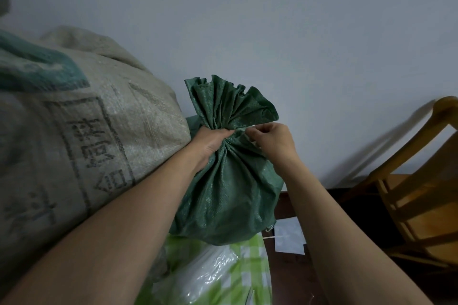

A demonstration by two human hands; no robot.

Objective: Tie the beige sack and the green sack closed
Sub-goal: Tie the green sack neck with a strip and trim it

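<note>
A green woven sack [228, 195] stands in the middle, its mouth gathered into a pleated fan above a narrow neck. My left hand [210, 146] grips that neck from the left. My right hand [270, 140] is at the neck's right side, its fingertips pinching a thin pale tie [252, 142] against the cloth. A big beige woven sack [81, 131] with dark printed characters and a teal stripe lies to the left, touching the green one. Its mouth is out of view.
A pale wall rises close behind the sacks. A wooden chair [416, 181] stands at the right over a dark floor. White paper sheets [288, 238] lie beside the green sack's base. A green checked cloth with clear plastic [210, 275] lies below it.
</note>
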